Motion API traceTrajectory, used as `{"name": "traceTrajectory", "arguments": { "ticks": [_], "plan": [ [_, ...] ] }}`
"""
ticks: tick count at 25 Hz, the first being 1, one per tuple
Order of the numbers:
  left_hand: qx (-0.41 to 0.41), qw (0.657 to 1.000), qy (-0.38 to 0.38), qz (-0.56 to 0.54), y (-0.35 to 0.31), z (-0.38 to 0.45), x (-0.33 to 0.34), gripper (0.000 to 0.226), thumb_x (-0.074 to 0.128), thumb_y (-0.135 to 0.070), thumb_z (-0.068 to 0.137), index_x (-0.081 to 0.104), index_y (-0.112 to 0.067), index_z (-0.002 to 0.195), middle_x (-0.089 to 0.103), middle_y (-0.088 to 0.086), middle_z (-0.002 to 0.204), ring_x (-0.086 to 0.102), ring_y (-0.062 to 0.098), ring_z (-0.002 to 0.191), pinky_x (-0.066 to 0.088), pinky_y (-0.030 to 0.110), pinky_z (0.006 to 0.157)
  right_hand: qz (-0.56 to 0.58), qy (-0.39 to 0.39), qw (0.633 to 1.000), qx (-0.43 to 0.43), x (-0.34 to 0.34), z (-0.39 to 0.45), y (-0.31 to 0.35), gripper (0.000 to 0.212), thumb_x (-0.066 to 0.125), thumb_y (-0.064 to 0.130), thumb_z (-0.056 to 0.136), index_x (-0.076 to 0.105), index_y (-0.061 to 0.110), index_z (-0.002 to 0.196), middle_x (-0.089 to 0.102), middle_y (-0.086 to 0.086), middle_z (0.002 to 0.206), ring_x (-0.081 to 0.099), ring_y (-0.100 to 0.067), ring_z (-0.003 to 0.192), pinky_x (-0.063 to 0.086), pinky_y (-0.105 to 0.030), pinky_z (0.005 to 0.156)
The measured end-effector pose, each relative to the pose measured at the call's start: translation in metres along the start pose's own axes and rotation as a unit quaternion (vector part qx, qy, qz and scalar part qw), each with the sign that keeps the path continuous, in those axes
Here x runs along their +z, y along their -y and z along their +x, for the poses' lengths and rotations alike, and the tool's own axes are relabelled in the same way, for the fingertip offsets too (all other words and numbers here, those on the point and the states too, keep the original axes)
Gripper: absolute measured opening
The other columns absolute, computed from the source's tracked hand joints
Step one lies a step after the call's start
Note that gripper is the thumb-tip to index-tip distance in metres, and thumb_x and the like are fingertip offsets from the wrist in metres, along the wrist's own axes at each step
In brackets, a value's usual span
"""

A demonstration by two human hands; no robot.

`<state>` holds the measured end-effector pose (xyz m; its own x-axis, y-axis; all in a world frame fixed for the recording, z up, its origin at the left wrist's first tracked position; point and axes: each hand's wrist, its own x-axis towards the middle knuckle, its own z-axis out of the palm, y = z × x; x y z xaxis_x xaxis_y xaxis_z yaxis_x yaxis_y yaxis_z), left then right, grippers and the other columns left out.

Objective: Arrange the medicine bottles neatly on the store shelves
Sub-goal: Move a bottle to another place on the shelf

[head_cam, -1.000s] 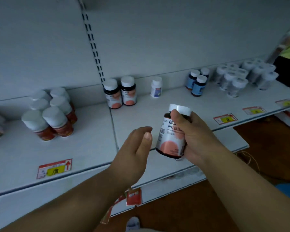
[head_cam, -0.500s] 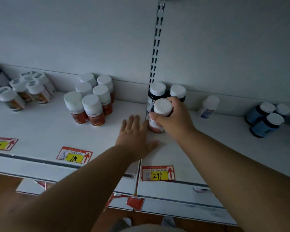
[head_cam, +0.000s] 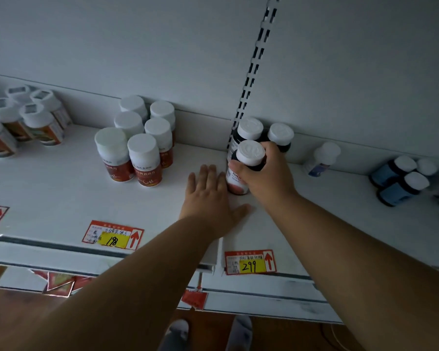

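My right hand [head_cam: 266, 176] grips a dark medicine bottle [head_cam: 249, 154] with a white cap and a pink-and-white label. The bottle stands upright on the white shelf [head_cam: 48, 193], just in front of two matching bottles [head_cam: 250, 127] at the back wall. My left hand [head_cam: 209, 198] lies flat on the shelf with fingers spread, just left of the held bottle. A cluster of several red-labelled bottles [head_cam: 143, 158] stands further left.
Several orange-labelled bottles [head_cam: 31, 120] stand at the far left. A small white bottle [head_cam: 322, 158] and blue bottles [head_cam: 401, 181] are on the right. Price tags [head_cam: 113, 235] marked 198 and 299 sit on the shelf's front edge. A slotted upright [head_cam: 255, 64] runs up the back wall.
The bottle has gone from mid-air in front of me onto the shelf in front of the matching pair. My left hand has come down flat on the shelf. In the last half second little moved.
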<state>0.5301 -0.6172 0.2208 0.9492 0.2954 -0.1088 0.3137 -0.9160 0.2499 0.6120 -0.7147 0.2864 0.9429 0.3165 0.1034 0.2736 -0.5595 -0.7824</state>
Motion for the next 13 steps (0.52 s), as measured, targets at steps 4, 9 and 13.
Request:
{"name": "traceTrajectory", "arguments": {
  "ticks": [4, 9, 13],
  "plan": [
    [0.006, 0.995, -0.039, -0.089, 0.007, -0.013, -0.013, 0.091, 0.04, -0.069, 0.089, 0.011, -0.014, 0.155, 0.008, 0.011, 0.163, 0.001, 0.025, 0.151, 0.003, 0.044, 0.122, 0.032, -0.019, 0.998, 0.044, -0.012, -0.031, 0.004, 0.057, 0.078, 0.043, 0.079, 0.048, 0.02, 0.121, 0.062, 0.004, 0.118, 0.06, -0.009, 0.103, 0.045, -0.019, 0.076],
    [0.018, 0.983, -0.096, -0.156, -0.007, -0.09, -0.023, 0.064, 0.055, -0.046, 0.092, 0.036, -0.019, 0.146, 0.041, 0.002, 0.148, 0.037, 0.023, 0.135, 0.029, 0.038, 0.113, -0.093, -0.005, 0.995, -0.031, -0.049, -0.104, -0.011, 0.052, 0.066, 0.037, 0.09, 0.046, 0.018, 0.134, 0.049, -0.004, 0.13, 0.05, -0.019, 0.119, 0.045, -0.036, 0.097],
    [0.132, 0.972, -0.114, -0.158, -0.058, -0.141, -0.015, 0.051, 0.058, -0.033, 0.092, 0.044, -0.021, 0.139, 0.056, -0.001, 0.131, 0.051, 0.02, 0.12, 0.042, 0.035, 0.103, -0.104, 0.033, 0.991, -0.072, -0.094, -0.157, -0.028, 0.045, 0.062, 0.027, 0.094, 0.045, 0.018, 0.136, 0.052, -0.001, 0.132, 0.055, -0.012, 0.115, 0.05, -0.035, 0.097]
  ]
}}
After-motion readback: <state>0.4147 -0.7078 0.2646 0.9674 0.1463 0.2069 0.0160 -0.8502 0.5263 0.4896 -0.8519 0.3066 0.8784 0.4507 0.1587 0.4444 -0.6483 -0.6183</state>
